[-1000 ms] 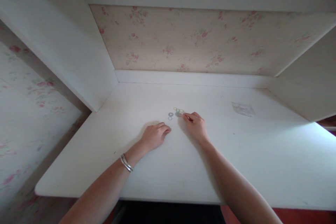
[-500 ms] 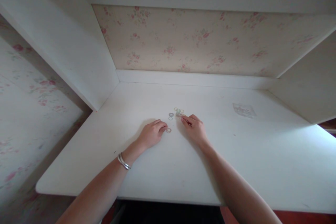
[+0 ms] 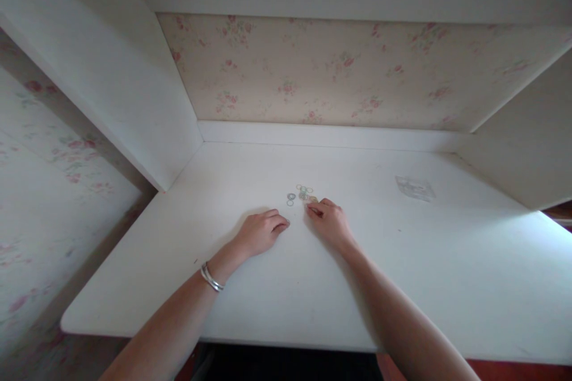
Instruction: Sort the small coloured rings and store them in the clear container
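1. The right hand [image 3: 329, 221] rested on the white table [image 3: 447, 262], thumb and forefinger pinched together at the near edge of a cluster of small rings [image 3: 304, 192]; whether a ring sat between the fingertips was too small to tell.
2. The left hand [image 3: 259, 232] lay just beside it, palm down, fingers loosely curled with the tips on the table and gripping nothing visible.
3. The small rings (pale green, yellowish and grey) lay flat just beyond both hands, nearest the right fingertips; a greyish ring [image 3: 291, 196] and a smaller one sat slightly left of the cluster, ahead of the left fingertips.
4. A silver bracelet [image 3: 211, 277] circled the left wrist.
5. A clear plastic bag [image 3: 415, 187] lay flat well to the right, apart from the hands.
6. Floral wallpaper [image 3: 313, 71] backed the alcove.
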